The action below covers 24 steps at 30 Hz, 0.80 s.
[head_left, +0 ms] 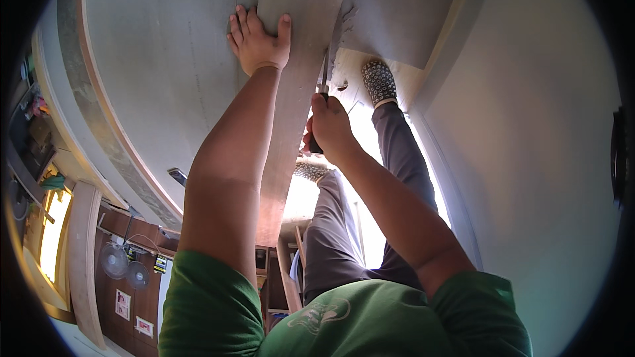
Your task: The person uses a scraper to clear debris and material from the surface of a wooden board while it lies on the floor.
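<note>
Pressing flat and open-fingered, the left hand held the wooden strip against the grey board; the right hand gripped a knife.

Green short-sleeved shirt — pale printed emblem — grey trousers, patterned slippers.

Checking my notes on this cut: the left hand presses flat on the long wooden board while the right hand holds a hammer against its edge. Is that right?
Not quite. The left hand does press flat on the long wooden board, but the right hand grips a knife-like cutting tool, its blade along the board's edge, not a hammer. The head view shows this.
</note>
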### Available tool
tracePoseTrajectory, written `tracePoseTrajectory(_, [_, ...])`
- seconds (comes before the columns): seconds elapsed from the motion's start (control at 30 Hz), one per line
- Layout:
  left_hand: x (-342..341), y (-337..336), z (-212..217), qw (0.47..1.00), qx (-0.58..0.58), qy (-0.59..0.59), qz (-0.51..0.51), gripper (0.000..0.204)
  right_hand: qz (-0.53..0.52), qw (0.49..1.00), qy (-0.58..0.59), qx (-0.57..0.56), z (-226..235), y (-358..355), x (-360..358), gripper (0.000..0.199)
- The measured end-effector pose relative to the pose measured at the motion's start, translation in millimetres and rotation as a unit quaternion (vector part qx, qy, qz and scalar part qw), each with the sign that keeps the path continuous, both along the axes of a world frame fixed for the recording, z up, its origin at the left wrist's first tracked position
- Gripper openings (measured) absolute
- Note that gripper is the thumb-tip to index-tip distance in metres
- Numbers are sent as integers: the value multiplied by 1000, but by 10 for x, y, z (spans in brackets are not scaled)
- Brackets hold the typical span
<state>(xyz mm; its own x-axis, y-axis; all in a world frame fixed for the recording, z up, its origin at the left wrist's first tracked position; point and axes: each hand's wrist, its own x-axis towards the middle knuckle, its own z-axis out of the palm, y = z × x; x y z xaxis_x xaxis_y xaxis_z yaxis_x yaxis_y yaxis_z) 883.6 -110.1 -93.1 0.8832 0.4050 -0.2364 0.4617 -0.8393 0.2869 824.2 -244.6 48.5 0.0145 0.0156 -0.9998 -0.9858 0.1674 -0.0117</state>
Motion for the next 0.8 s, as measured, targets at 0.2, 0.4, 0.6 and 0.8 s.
tracePoseTrajectory(0.2, [19,-3,32,1000,11,1,-1,79,-51,997,-53,24,-96,-201,496,23])
tracePoseTrajectory(0.4, [32,-8,19,1000,28,-2,-7,78,31,982,-177,-51,-28,-692,925,25])
tracePoseTrajectory(0.6, [34,-3,38,1000,12,3,-7,80,-46,987,-152,14,-26,-974,975,20])
tracePoseTrajectory(0.8, [25,-10,28,999,32,-9,-13,78,-76,974,-213,-1,163,-825,1208,17])
